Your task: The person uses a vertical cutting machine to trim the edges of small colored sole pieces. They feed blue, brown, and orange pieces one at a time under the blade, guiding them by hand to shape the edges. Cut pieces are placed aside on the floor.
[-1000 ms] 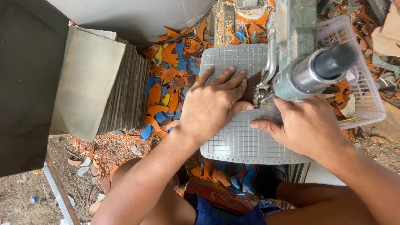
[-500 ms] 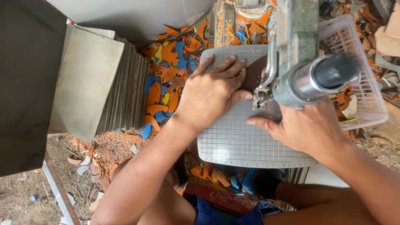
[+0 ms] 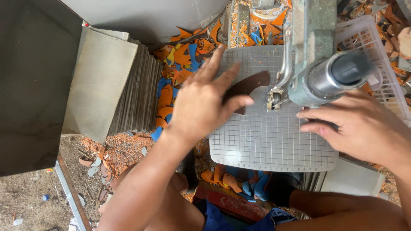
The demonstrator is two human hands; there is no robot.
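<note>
Grey, grid-lined tile lies flat under both hands on the bed of a cutting machine, its near edge carrying a row of small printed marks that are too fine to read. The left hand rests palm down with fingers spread across the tile's upper left part, pressing rather than gripping; beneath its fingertips a dark brown curved gap shows where a piece has been cut from the tile. The right hand lies flat and loosely open on the tile's right side, fingers pointing left towards the cutter, holding nothing; its wrist runs off the picture edge. Above it the grey-green machine arm ends in a blurred cylindrical handle, which hides the cutting head and part of the tile behind it. A white plastic basket with latticed walls sits at the right, partly cut off, its contents not clear. To the left stands a stack of grey tiles on edge, with a plain pale slab leaning against them. Orange and blue curved offcuts litter the space between the stack and the machine, and more lie below the tile's near edge. A red box-like object sits near the person's knees, half hidden, its surface unreadable.
</note>
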